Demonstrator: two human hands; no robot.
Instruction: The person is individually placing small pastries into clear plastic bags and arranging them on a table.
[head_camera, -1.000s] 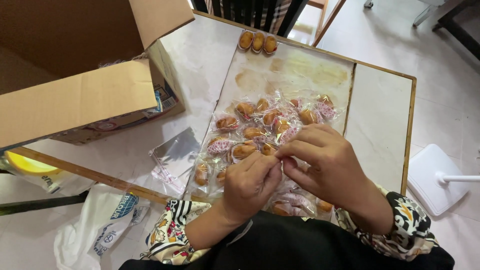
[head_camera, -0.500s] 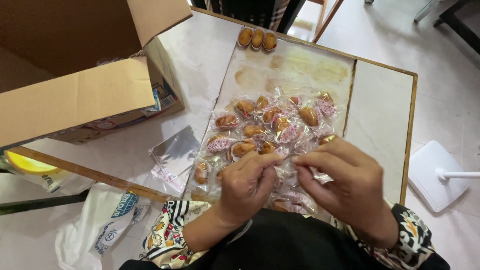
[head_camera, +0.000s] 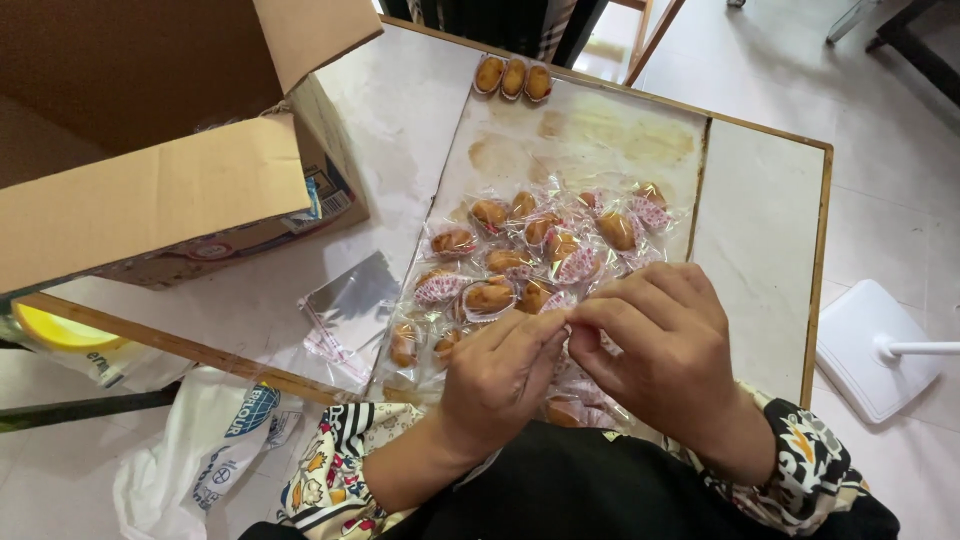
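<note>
Fingers (head_camera: 556, 322) of both your hands meet, pinched together on a small clear wrapper just above the heap of wrapped pastries (head_camera: 530, 260). Your left hand (head_camera: 497, 380) and right hand (head_camera: 668, 350) hover close over the table (head_camera: 760, 210). Many glossy, crinkled packets, each holding a golden oval pastry, look finished; three bare pastries (head_camera: 512, 78) wait at the far edge. Spare clear bags (head_camera: 345, 305) lie flat near a cardboard box (head_camera: 160, 200).

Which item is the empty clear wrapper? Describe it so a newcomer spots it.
Start at the big cardboard box on the left. Just below its right corner, the empty clear wrapper lies flat, left of the wrapped pastries. Unlike them, it holds nothing.
</note>
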